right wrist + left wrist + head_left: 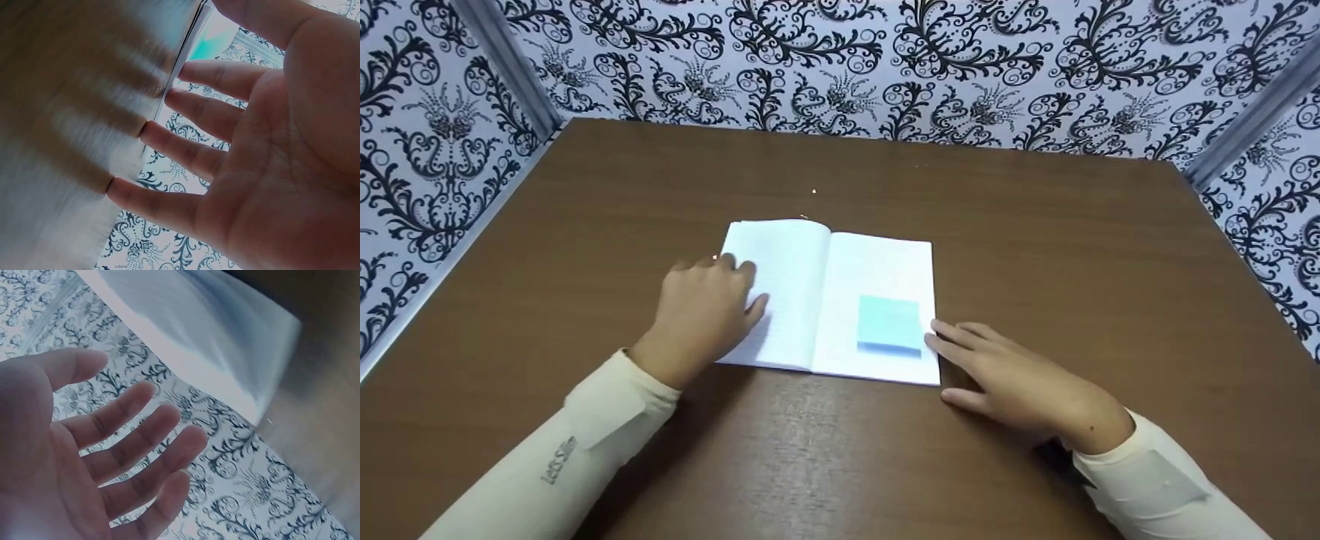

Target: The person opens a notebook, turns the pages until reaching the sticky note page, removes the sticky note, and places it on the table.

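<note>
An open notebook (pixel 787 292) with blank white pages lies on the brown table. On its right page sits a light-blue pad of sticky notes (pixel 889 322). My left hand (pixel 701 304) hovers over the left page's outer edge, fingers loosely bent; the left wrist view shows its palm (pixel 50 467) holding nothing, with the page (pixel 225 343) beyond. At the notebook's right edge my right hand (pixel 1012 375) has its fingers spread, index and middle fingertips at the page border. In the right wrist view two other fingertips (pixel 147 128) touch the table.
The brown table (pixel 1035 247) extends around the notebook on all sides. Behind it and at both sides stand walls with black-and-white scroll wallpaper (pixel 840 67). Tiny white specks (pixel 814 191) lie beyond the notebook's top edge.
</note>
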A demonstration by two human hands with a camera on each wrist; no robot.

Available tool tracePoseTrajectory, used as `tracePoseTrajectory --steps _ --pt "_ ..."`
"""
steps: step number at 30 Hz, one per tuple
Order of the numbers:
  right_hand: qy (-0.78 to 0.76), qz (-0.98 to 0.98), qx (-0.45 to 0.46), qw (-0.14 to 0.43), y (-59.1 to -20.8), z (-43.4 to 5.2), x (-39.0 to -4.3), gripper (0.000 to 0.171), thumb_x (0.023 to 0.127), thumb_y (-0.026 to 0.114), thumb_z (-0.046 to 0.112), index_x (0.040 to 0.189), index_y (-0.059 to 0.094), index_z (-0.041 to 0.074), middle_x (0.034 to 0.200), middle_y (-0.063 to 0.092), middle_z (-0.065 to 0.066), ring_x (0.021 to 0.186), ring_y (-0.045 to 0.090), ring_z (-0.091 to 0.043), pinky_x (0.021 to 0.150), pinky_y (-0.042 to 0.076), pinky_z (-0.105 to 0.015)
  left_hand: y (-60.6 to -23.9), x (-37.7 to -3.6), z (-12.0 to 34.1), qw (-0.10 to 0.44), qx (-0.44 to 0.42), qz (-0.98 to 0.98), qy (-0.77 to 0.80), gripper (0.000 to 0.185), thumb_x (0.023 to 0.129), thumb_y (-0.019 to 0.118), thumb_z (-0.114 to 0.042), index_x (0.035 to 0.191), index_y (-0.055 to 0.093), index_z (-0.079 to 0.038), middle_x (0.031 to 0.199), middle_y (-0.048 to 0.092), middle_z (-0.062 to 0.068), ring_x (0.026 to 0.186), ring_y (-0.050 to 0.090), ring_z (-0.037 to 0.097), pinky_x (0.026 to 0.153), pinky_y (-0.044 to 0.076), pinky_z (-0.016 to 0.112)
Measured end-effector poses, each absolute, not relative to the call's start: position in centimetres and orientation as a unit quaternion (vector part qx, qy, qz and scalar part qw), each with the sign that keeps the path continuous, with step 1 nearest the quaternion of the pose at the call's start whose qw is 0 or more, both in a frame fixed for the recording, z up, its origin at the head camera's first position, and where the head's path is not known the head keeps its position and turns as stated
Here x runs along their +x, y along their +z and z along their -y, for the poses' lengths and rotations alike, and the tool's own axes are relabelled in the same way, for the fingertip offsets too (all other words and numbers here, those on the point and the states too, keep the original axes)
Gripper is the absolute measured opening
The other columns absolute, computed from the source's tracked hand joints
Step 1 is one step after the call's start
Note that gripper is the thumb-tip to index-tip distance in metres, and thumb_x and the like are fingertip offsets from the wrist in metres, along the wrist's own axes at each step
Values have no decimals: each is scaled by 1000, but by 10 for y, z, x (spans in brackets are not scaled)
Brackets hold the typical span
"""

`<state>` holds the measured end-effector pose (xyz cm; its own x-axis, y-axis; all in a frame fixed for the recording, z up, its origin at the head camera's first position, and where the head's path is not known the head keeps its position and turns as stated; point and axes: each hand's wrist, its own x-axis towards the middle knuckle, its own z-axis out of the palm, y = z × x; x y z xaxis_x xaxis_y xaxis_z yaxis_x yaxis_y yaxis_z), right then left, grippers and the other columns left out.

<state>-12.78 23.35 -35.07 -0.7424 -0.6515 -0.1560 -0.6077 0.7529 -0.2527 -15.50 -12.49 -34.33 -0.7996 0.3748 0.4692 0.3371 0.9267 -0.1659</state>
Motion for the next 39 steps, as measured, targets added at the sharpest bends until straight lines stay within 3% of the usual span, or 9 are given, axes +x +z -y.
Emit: tracePoseTrajectory --steps 21,33,39 --pt "-92 -932 -329 124 -352 -234 -128 65 99 62 35 154 38 11 163 32 -11 146 35 -36 112 37 -56 -340 -160 63 174 -234 956 34 33 89 70 -39 93 73 -5 82 72 13 67 68 30 56 54 45" --pt "-95 -932 -325 128 -352 -234 -127 65 99 61 36 154 38 11 163 32 -11 146 35 -37 112 36 -57 -350 -155 54 141 -264 954 1 36 87 74 -37 98 71 -3 85 70 15 66 68 31 54 53 46" --pt "-93 -938 -320 99 -349 -232 -130 64 98 63 33 152 41 6 158 39 -15 142 41 -37 112 38 -55 -351 -154 54 121 -276 954 8 41 85 77 -41 104 72 -4 89 71 14 67 69 31 56 55 45"
